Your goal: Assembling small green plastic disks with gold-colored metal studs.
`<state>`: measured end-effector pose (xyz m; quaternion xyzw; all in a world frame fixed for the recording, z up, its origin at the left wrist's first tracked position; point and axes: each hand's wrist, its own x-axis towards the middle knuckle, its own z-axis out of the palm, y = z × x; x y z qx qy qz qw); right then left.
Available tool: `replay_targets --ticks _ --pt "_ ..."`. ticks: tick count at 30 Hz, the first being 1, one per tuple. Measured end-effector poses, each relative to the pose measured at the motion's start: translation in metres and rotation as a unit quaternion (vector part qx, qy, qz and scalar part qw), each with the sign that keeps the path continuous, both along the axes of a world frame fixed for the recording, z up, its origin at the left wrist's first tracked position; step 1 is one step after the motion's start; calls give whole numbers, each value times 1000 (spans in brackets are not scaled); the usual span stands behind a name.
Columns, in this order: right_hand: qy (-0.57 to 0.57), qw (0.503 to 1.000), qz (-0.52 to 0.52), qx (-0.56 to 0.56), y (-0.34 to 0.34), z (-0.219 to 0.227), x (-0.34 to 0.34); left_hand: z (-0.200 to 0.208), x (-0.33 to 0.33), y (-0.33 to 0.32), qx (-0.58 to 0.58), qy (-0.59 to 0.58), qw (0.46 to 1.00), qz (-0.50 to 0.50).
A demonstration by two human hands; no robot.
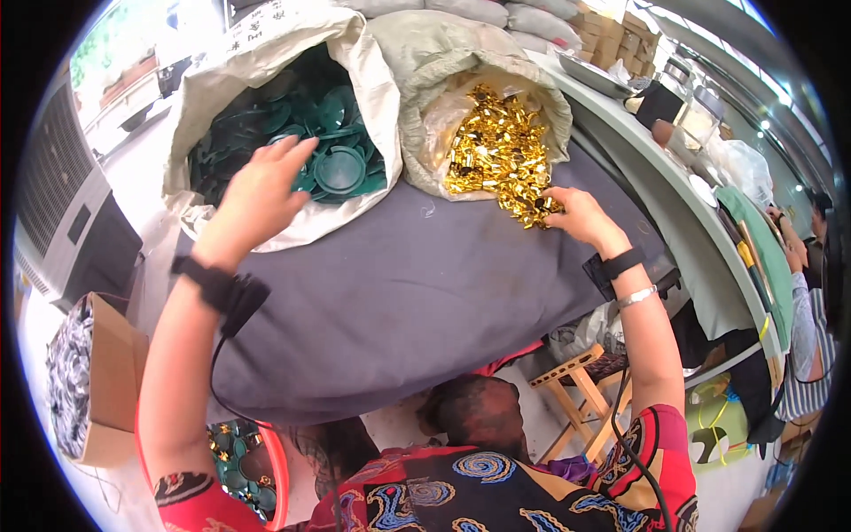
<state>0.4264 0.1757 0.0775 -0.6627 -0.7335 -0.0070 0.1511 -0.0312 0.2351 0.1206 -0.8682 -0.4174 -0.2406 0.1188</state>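
My left hand (259,199) reaches over the mouth of a white woven sack, its fingers spread and holding nothing I can see. Inside that sack (379,84) lie many round, translucent dark-green plastic discs with raised rims; one disc (340,169) faces up just right of my fingertips. Shiny small gold pieces (501,146) spill from a second, off-white sack (425,97) onto the grey cloth (399,293). At the near right edge of this spill, the thumb and fingers of my right hand (585,215) close around a gold piece. Its exact shape is too small to make out.
An orange-red tub (277,470) at lower left holds green parts with gold pieces. Beside it stands a cardboard box (113,390). A wooden folding stool (581,390) is below right. Along the right runs a long table (656,146), where another person's hand (792,239) shows.
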Motion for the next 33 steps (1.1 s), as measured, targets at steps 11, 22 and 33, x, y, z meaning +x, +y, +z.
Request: replay_targets --ticks 11,22,33 --pt "-92 991 91 22 -5 -6 -37 -48 38 70 -127 75 988 51" --pt "-232 928 271 110 9 -15 -54 -45 56 34 -55 -44 993 92" --pt "-152 965 194 88 -14 5 -92 -26 26 -135 -136 -157 978 -13"
